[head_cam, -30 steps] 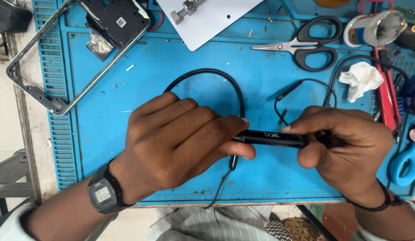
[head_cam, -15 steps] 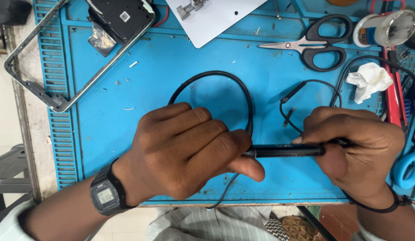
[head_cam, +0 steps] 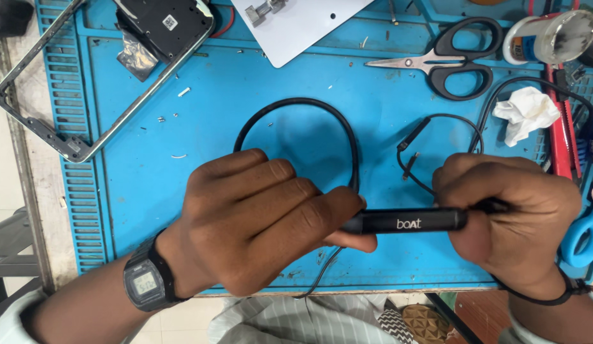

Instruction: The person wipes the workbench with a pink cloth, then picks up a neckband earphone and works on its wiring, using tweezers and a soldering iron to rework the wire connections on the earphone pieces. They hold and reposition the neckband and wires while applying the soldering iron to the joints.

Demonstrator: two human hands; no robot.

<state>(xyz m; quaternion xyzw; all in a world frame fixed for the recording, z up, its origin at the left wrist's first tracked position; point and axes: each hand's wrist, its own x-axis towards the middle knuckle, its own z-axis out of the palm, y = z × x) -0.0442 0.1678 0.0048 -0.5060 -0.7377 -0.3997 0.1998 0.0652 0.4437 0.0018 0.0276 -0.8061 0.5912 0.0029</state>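
Far left: a bare metal phone frame [head_cam: 48, 108] lying slanted on the blue work mat [head_cam: 201, 127], a black phone body [head_cam: 169, 25] at its upper end. Next, left hand [head_cam: 258, 223], digital watch on the wrist [head_cam: 146, 280], fingers curled and pressed together around one end of the black neckband earphone module [head_cam: 408, 221]. Above, the neckband loop [head_cam: 303, 121] arching over the mat, a thin cable [head_cam: 322, 274] trailing off the near edge. Centre-right: the module held level just above the mat, between both hands. Right hand [head_cam: 506, 223] closed over the other end, thumb beneath. Further back: scissors [head_cam: 449, 60], crumpled tissue [head_cam: 526, 111]. Likely risks: too hard a twist or pull cracking the slim casing or tearing the wire at the joint; the dangling cable snagging on the table edge.
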